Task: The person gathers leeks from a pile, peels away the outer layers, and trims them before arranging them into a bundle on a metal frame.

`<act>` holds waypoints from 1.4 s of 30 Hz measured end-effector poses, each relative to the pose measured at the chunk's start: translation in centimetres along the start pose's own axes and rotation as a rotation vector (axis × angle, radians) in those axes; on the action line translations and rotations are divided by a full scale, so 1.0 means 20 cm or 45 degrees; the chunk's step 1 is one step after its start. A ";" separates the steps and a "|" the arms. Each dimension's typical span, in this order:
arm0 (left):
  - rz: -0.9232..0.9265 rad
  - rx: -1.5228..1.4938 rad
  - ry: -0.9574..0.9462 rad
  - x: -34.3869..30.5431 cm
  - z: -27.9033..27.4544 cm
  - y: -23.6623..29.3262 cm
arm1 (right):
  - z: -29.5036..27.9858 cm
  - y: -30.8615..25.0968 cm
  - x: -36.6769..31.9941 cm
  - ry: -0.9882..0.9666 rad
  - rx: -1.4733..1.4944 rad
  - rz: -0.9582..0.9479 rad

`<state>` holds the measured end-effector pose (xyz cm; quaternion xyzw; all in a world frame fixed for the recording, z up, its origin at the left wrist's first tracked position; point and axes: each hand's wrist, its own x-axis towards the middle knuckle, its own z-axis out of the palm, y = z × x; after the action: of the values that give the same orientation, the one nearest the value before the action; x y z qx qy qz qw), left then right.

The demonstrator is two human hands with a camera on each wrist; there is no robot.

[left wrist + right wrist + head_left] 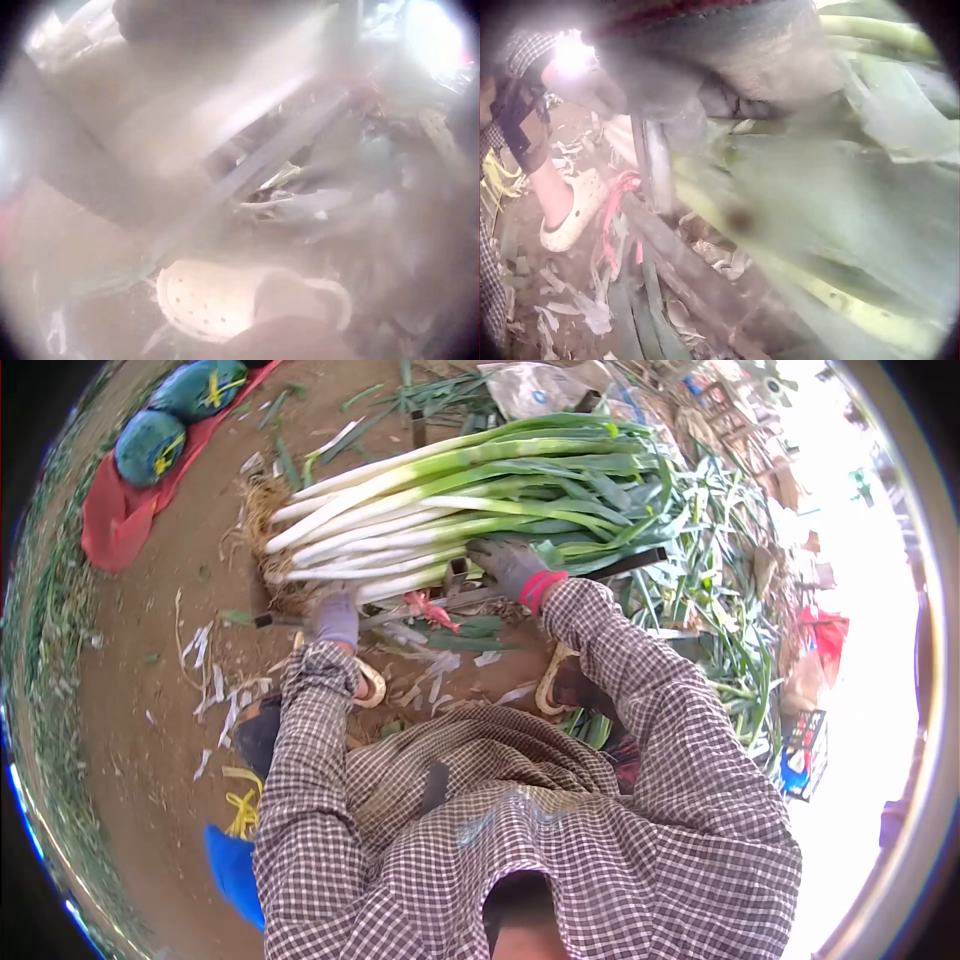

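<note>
Steadying leeks [462, 458] seems underway, left hand [336, 618] near roots [262, 512], right hand [515, 568] against greens; whether fingers pinch, I can't tell; any shift calls for two-ended support.

Brown dirt floor [130, 660], scattered leaf scraps [435, 670]; bright white light at right.

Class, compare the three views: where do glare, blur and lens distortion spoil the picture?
Head view: barrel-curved edges, right background washed out white, leeks fairly sharp. Left wrist view: hazy, heavily blurred, glare upper right, clog clearest. Right wrist view: flare upper left, leek leaves smeared at right.
</note>
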<state>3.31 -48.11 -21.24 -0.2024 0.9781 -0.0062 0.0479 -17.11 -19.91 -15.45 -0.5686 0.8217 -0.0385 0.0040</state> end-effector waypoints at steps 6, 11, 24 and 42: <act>-0.038 -0.324 0.043 0.00 0.05 -0.10 | -0.36 0.15 -0.34 -0.018 -0.189 0.312; -0.132 -0.308 -0.081 -0.03 -0.05 -0.05 | -0.20 0.31 -0.49 -0.093 -0.248 0.399; -0.126 -0.244 -0.196 -0.02 -0.03 0.02 | -0.56 0.11 -0.21 0.272 -0.007 0.222; -0.638 -2.531 -0.205 0.04 -0.56 0.15 | -0.76 0.08 0.62 0.212 -0.330 -0.166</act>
<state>0.23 -45.77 -10.27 -0.3487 0.4649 0.8100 -0.0785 -23.70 -30.07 0.12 -0.6113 0.7787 0.0206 -0.1400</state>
